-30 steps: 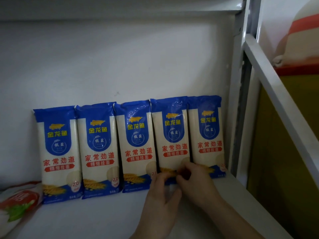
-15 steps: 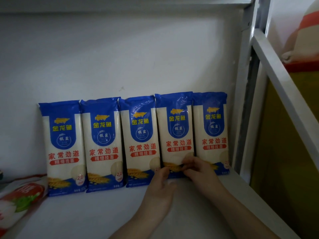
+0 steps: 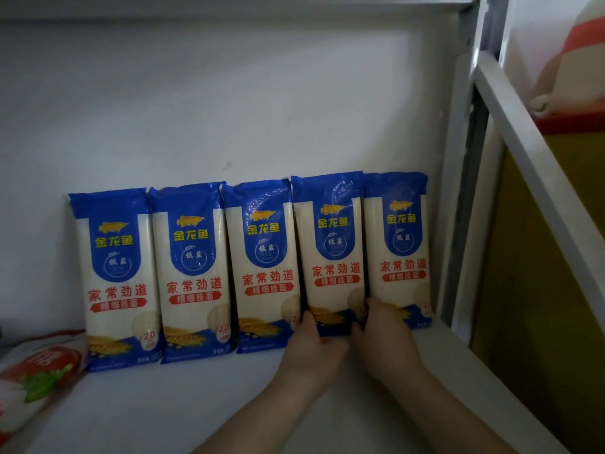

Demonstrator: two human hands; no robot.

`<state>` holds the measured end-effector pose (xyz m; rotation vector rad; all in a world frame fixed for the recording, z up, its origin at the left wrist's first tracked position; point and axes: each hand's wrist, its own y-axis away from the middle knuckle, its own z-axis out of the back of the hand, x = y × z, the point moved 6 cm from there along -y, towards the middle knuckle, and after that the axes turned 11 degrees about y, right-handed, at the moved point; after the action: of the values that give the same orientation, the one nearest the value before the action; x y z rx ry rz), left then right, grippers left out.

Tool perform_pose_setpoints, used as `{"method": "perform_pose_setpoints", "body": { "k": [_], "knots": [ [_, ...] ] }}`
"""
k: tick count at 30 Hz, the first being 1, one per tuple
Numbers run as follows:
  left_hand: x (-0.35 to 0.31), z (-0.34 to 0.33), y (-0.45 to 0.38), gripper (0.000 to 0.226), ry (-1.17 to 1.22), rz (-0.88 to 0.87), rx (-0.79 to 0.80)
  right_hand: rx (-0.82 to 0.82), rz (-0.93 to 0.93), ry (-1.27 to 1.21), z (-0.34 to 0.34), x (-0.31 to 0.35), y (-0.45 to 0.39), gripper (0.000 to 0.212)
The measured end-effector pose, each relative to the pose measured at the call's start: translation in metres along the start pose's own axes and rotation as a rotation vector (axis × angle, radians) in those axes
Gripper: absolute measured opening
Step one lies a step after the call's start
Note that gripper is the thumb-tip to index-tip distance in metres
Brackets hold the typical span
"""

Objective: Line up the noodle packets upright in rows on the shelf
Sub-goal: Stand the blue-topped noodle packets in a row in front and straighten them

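At the far left, a red and white bag (image 3: 36, 371) lies flat on the white shelf (image 3: 163, 407). It has a green leaf picture on it. Part of it runs out of view.

Just beside it stand five noodle packets in one row. They are blue and white, with red words and a gold fish on each. All five stand upright and lean back on the white wall (image 3: 229, 93). Each one touches the packet next to it.

The first packet (image 3: 116, 276) is at the left end of the row. The second packet (image 3: 193, 270) and the third packet (image 3: 263, 263) come after it. No hand touches these three.

The fourth packet (image 3: 330, 253) is the one being handled. Both hands are at its bottom. The left hand (image 3: 311, 348) holds its lower left edge, with the thumb up against the packet's side and the fingers tucked under the bottom. The right hand (image 3: 384, 335) holds its lower right edge, with the fingers curled at the line where the fourth and fifth packets meet. Both arms reach in from the bottom of the view.

The fifth packet (image 3: 401, 247) stands at the right end, close to the white metal post (image 3: 458, 191) of the shelf.

Past the post, on the right, is a white slanted rail (image 3: 537, 152). Behind it sits something yellow, with a red and white thing above it that is too blurry to tell.
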<state>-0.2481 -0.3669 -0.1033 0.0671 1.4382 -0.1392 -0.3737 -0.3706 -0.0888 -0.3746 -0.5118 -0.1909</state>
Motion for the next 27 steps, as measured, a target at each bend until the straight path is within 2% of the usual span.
{"method": "perform_pose_setpoints", "body": {
  "k": [6, 9, 11, 12, 14, 16, 20, 27],
  "knots": [
    [0.002, 0.002, 0.01, 0.044, -0.004, 0.005, 0.027, -0.009, 0.0, 0.04, 0.006, 0.002, 0.002, 0.007],
    [-0.004, 0.011, 0.02, 0.03, -0.044, -0.013, 0.013, 0.031, 0.04, 0.175, 0.023, 0.011, 0.005, 0.008],
    [-0.012, 0.033, 0.031, 0.017, -0.247, -0.122, -0.063, 0.014, 0.09, 0.248, 0.041, 0.027, 0.009, 0.016],
    [-0.016, 0.048, 0.036, 0.019, -0.384, -0.187, -0.112, 0.019, 0.113, 0.223, 0.046, 0.036, 0.011, 0.017],
    [-0.023, 0.081, 0.043, 0.017, -0.661, -0.26, -0.213, 0.14, 0.139, 0.093, 0.037, 0.054, 0.018, 0.018],
    [-0.022, 0.111, 0.041, 0.014, -0.821, -0.265, -0.274, 0.284, 0.154, 0.056, 0.013, 0.07, 0.027, 0.02],
    [-0.004, 0.12, 0.024, 0.021, -0.837, -0.234, -0.155, 0.328, 0.169, 0.17, -0.02, 0.081, 0.025, 0.019],
    [0.01, 0.115, 0.0, 0.028, -0.833, -0.207, -0.221, 0.282, 0.142, 0.295, -0.039, 0.076, 0.02, 0.018]
  ]
}}
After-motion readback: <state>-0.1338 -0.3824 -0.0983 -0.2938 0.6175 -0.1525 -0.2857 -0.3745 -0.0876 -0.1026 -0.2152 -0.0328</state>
